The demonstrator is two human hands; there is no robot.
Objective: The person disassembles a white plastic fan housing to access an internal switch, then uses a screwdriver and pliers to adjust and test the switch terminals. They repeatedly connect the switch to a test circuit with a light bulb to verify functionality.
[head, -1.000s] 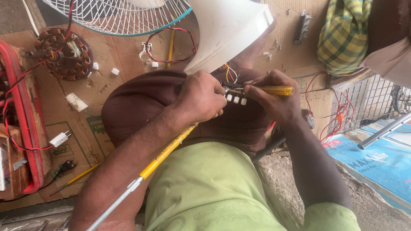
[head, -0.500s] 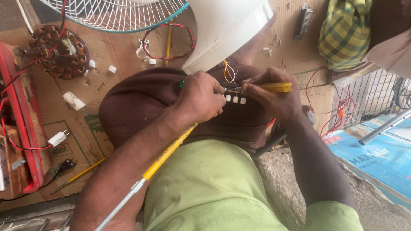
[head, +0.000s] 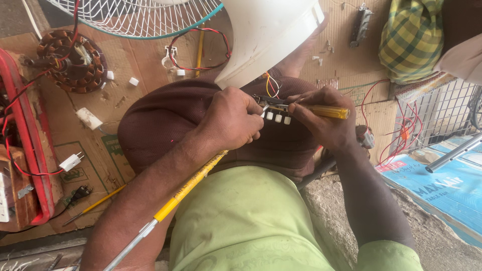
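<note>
Change: little had moved since half a second before; both hands stayed at the switch, and the view sat a touch lower.
Switch: a small switch block (head: 275, 111) with white buttons lay on the person's lap, just under the white fan housing (head: 266, 35), coloured wires running up from it into the housing.
Left hand: the left hand (head: 232, 120) was closed around the switch block's left end, fingers curled tight on it.
Right hand: the right hand (head: 324, 118) was clamped on a yellow screwdriver (head: 326, 111), whose tip met the top of the switch block.
Rod: a yellow-and-metal rod (head: 175, 200) ran from under the left hand down to the bottom edge.
Cardboard: a flattened cardboard sheet (head: 135, 65) carried a motor stator (head: 73, 60) near its top left corner, a red-and-black wire loop (head: 201, 50) near its top edge, and a white plug (head: 70, 161) at its left edge.
Grille: a white fan grille (head: 135, 17) lay over the cardboard's top edge.
</note>
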